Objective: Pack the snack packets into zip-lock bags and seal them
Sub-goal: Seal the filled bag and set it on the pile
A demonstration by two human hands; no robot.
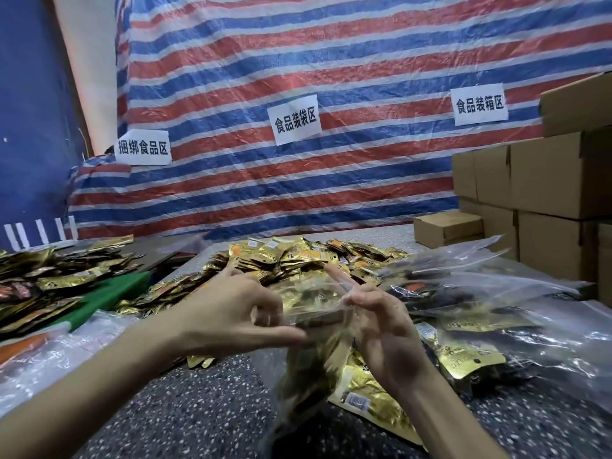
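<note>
the left hand [231, 313] and right hand [384, 329] have their grip clamped on the top of a filled zip-lock bag [314, 352] above the worktop [198, 409], likely sealing it; packed bags [496, 313] lie to the right, and many loose snack packets [298, 256] wait.

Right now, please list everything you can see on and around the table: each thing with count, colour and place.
zip-lock bag: one, clear, gold packets inside, centre, between both hands
loose snack packets: many, gold, heap on the table behind the hands
more snack packets: many, gold and dark, heap at far left
filled bags: several, clear, right of the hands
cardboard boxes: several, brown, stacked at right
paper signs: three, white with black writing, on the tarpaulin
tarpaulin: one, red, white and blue stripes, behind the table
table: one, dark speckled, nearest
left hand: pinches the bag's top
right hand: pinches the bag's top
</note>
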